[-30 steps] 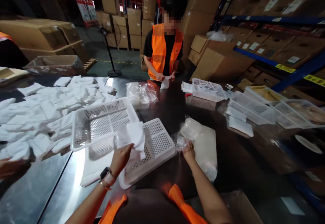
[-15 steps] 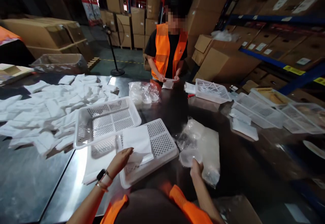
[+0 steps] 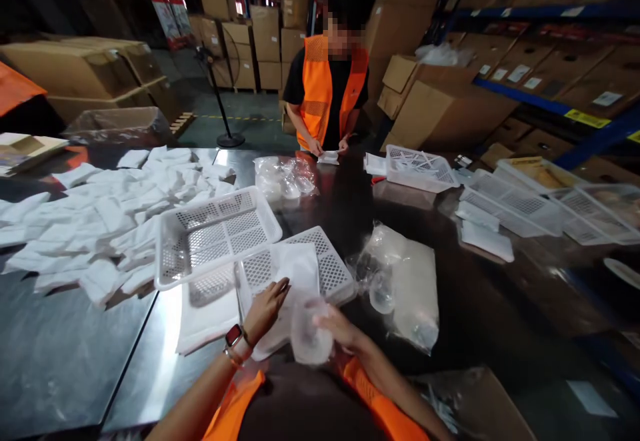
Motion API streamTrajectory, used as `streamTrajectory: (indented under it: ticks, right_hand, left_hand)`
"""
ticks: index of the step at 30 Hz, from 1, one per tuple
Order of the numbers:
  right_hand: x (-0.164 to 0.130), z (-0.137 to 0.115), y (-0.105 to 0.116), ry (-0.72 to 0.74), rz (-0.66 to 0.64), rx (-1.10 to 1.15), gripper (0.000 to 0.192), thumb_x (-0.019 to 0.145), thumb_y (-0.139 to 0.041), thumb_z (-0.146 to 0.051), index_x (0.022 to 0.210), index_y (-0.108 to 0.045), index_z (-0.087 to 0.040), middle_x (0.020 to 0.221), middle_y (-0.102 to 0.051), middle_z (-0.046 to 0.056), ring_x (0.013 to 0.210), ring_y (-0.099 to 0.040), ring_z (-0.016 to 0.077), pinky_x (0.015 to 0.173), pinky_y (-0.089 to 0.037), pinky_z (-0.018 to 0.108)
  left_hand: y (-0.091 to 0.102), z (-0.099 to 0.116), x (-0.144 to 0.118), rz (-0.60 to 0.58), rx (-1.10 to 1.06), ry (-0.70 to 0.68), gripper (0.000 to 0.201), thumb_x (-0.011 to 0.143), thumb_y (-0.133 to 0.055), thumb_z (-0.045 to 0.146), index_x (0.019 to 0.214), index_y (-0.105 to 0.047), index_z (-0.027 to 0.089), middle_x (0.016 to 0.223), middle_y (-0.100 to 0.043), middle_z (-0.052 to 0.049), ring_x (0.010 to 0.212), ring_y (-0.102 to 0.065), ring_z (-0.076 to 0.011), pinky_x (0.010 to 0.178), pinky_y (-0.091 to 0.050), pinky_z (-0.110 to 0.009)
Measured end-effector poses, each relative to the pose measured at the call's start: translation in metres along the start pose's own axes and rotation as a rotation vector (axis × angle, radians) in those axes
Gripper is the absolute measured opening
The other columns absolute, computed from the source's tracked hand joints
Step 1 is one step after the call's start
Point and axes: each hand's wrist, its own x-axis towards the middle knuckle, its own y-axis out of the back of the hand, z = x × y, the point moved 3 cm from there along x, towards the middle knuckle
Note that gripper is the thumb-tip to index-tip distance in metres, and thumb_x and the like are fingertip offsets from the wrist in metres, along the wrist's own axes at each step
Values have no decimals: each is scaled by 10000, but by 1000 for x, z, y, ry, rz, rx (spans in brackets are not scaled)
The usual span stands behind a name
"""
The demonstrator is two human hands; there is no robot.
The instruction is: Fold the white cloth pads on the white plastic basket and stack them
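At six o'clock, right hand (image 3: 340, 324): blurred, its fingers gripping the three-o'clock side of a translucent bowl (image 3: 311, 344).
Translucent bowl: just in front of the wearer, over the near side of an upturned basket (image 3: 336, 266); whether the two touch cannot be told.
Toward seven o'clock, left hand (image 3: 267, 311): palm down, fingers drawn together at a white sheet (image 3: 299, 264); whether they pinch it or merely rest there cannot be told. A watch (image 3: 233, 335) sits on the wrist.
White sheet: lying over the mesh of the upturned basket, partly behind the left hand and the bowl.
Between eight and nine o'clock: an upright white basket (image 3: 167, 269), tilted, beside the upturned one; at eight, a white stack (image 3: 205, 324) under its near edge.
Nine o'clock: a broad heap of white pieces (image 3: 100, 221) on the metal table (image 3: 110, 354).
Four o'clock: a clear plastic bag (image 3: 417, 287), with a clear cup (image 3: 383, 292) at its nearer-left side.
Ten o'clock: another bag of rounded cups (image 3: 285, 179).
Twelve o'clock: a co-worker in an orange vest (image 3: 317, 84), both hands at a small white piece (image 3: 329, 157).
Between two and three o'clock: a white tray (image 3: 423, 181) holding pale strips.
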Motion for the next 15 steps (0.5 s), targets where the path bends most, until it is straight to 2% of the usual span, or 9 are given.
streamTrajectory:
  ticks: [2, 4, 6, 8, 11, 15]
  right_hand:
    - [5, -12, -27, -78, -97, -59, 386, 724, -615, -465, 986, -650, -184, 564, -623, -6, 395, -498, 123, 360, -356, 207]
    - [12, -22, -36, -121, -36, -139, 300, 771, -551, -411, 931, -631, -169, 439, -516, -51, 326, -413, 100, 319, -264, 179]
    - [19, -28, -35, -127, 46, -194, 286, 791, -516, -347, 993, -611, -169, 425, -492, -78, 298, -390, 89, 306, -227, 167]
    - [26, -30, -30, -125, 105, -224, 317, 774, -528, -288, 1067, -587, -182, 475, -532, -89, 286, -409, 85, 302, -232, 164]
    - [31, -28, -27, -120, 193, -218, 269, 790, -528, -274, 1041, -555, -180, 522, -547, -82, 288, -424, 87, 298, -239, 171]
    - [33, -25, -31, -96, 349, -159, 215, 891, -406, -278, 1073, -471, -182, 621, -554, -59, 352, -491, 96, 333, -341, 193]
  left_hand:
    - [-3, 4, -5, 13, -55, -15, 613, 844, -337, 2, 1366, -574, 218, 1485, -535, -95, 1283, -574, -249, 1064, -520, -447]
    - [-6, 6, -9, 39, -97, -23, 641, 826, -353, -4, 1394, -546, 221, 1501, -518, -95, 1333, -538, -241, 1115, -478, -462]
    - [-10, 8, -12, 78, -103, -17, 651, 823, -358, -8, 1407, -534, 220, 1500, -518, -105, 1344, -531, -238, 1118, -476, -454]
    - [-12, 10, -13, 119, -83, -18, 647, 832, -356, -11, 1410, -529, 225, 1494, -523, -108, 1329, -547, -233, 1099, -494, -435]
    - [-13, 16, -13, 166, -18, -61, 614, 863, -351, -11, 1402, -522, 226, 1467, -553, -101, 1261, -596, -222, 1037, -540, -413]
    - [-12, 29, -10, 206, 39, -136, 532, 898, -332, 2, 1343, -559, 187, 1384, -613, -108, 1111, -650, -204, 938, -585, -371]
